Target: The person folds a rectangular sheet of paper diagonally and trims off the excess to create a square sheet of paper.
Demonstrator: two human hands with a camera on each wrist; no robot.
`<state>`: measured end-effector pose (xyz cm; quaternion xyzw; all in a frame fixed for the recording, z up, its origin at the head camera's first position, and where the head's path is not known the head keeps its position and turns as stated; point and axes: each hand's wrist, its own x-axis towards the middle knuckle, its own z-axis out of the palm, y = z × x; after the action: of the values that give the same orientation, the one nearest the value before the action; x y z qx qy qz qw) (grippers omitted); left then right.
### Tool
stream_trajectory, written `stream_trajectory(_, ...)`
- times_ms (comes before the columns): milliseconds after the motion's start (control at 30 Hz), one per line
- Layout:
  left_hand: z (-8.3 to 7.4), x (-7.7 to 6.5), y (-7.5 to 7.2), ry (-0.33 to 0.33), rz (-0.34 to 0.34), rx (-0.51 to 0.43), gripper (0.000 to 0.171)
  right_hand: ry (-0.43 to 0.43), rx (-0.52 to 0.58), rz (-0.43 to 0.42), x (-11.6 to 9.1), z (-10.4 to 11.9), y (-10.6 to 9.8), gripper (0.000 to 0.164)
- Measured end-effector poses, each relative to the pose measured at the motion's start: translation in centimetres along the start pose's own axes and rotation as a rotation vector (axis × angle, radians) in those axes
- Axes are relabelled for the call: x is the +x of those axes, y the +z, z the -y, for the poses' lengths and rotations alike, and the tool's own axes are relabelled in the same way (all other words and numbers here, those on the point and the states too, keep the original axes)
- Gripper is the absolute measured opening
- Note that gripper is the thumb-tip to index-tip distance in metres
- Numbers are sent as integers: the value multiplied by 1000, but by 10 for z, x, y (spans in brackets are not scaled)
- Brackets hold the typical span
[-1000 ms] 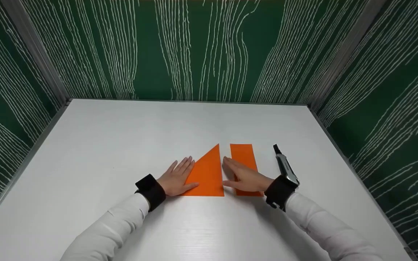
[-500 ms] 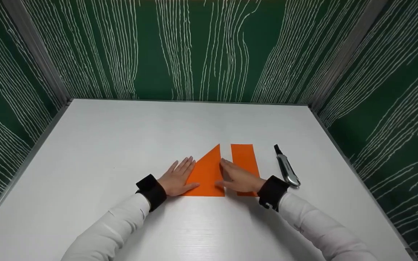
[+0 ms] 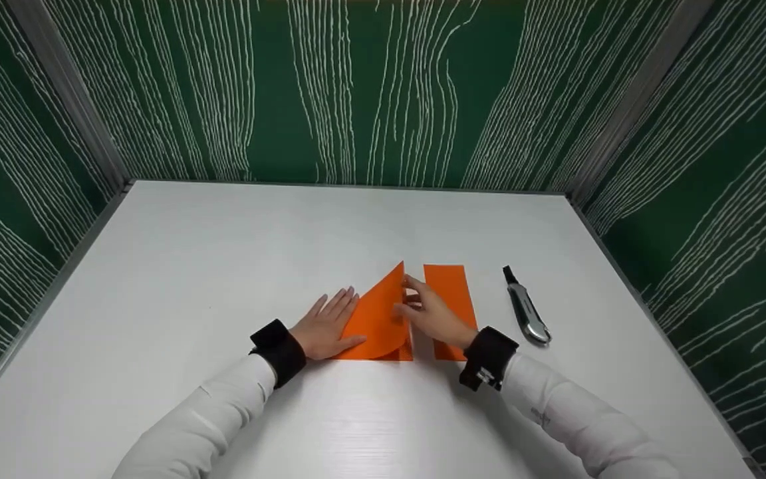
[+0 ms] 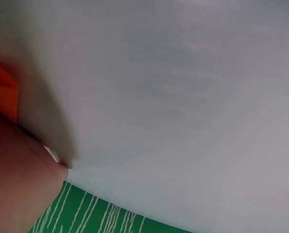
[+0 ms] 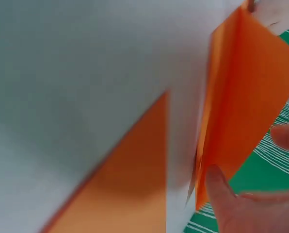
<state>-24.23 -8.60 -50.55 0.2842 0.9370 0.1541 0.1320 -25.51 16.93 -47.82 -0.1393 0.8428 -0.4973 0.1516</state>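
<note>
A folded sheet of orange paper (image 3: 373,326), triangular in outline at its top, lies at the middle of the table. Its upper layer is lifted along the right edge and curves up from the layer beneath. My left hand (image 3: 326,326) rests flat on the paper's left side, fingers straight. At the raised right edge, my right hand (image 3: 439,316) pinches the upper layer between thumb and fingers. The right wrist view shows the lifted flap (image 5: 253,82) standing up off the table, a finger against it. In the left wrist view only part of the left hand (image 4: 23,179) shows.
A separate orange paper strip (image 3: 448,286) lies to the right, partly beneath my right hand and wrist. Farther right is a grey utility knife (image 3: 528,311). The white table (image 3: 223,246) is bounded by green walls (image 3: 383,100) with white lines.
My right hand has moved left from over the strip to the folded paper's right edge and lifted its upper layer. The left hand stays in place.
</note>
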Motion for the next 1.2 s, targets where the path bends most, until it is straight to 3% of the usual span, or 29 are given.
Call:
stream_trajectory(200, -1, -1, 0, 13, -5, 12, 82, 174, 192, -92, 10, 6, 7, 68)
stream_trajectory(433, 2, 1, 2, 2, 7, 20, 83, 340, 143, -106, 25, 5, 9, 68)
stream_trajectory(633, 4, -2, 0, 16, 15, 2, 83, 348, 120, -101, 35, 8, 13, 47)
stream_trajectory(800, 2, -7, -8, 24, -1, -22, 77, 338, 254, -66, 38, 18, 13, 34)
stream_trajectory(1000, 0, -11, -24, 54, -35, -42, 71, 195, 347, 10, 32, 30, 7, 42)
stream_trajectory(1200, -6, -16, -42, 69, -69, -56, 69, 186, 456, 21, 30, 43, 4, 47)
